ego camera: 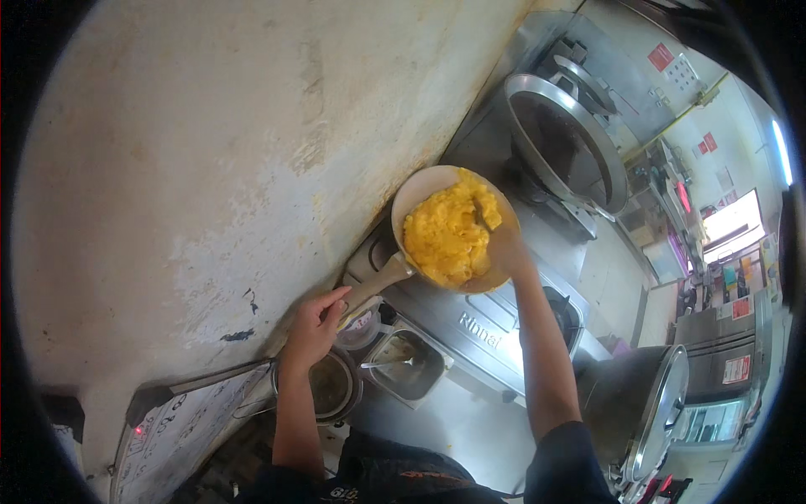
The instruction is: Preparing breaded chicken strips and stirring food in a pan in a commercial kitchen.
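Observation:
My left hand (315, 327) grips the beige handle (381, 277) of a frying pan (412, 192), which is held above a steel gas stove (478, 331) marked Rinnai. Soft yellow scrambled egg (441, 236) fills much of the pan and reaches up its far rim. Over the pan's right side is my right hand (504, 249), blurred, closed around a utensil (482, 214). The utensil's tip lies in the egg; its exact kind is hard to make out.
A wide pan of dark liquid (557, 142) stands beyond the stove. To the right is a tall lidded stockpot (617, 397). A steel container (412, 372) with a spoon, a round pot (330, 384) and a plastic tub (359, 331) sit nearer. The stained wall (220, 157) borders the left.

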### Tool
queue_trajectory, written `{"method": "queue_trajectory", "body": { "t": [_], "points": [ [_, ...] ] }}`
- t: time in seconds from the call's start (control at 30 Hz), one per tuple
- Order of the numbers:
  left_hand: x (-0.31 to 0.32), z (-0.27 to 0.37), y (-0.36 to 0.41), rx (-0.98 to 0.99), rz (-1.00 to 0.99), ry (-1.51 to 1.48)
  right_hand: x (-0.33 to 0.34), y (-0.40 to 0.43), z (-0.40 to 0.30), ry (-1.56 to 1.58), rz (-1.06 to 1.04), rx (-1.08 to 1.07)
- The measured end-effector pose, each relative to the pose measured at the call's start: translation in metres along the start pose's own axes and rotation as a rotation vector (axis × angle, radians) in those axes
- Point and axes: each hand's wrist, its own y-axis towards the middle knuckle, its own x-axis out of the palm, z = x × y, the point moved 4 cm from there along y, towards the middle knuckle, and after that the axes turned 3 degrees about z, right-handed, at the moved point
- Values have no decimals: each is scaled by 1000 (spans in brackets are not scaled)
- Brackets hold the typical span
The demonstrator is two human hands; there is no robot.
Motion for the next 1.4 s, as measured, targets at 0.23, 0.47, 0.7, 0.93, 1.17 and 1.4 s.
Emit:
{"method": "queue_trajectory", "body": {
  "t": [0.23,0.47,0.7,0.93,1.17,1.4],
  "points": [
    [-14,-6,-3,-111,-23,24,-102,-55,-25,515,-80,169],
    [-5,5,0,-11,3,0,-106,-34,-106,502,-63,-71],
    [-6,8,-3,-54,6,43,-32,33,-53,395,185,323],
    [-4,7,-2,-118,-33,2,4,-32,-5,210,25,177],
    [-17,8,-4,-63,10,13,-81,-73,4,496,130,4],
    [-13,7,1,-102,-40,9,-54,-37,52,467,268,352]
  ]
}}
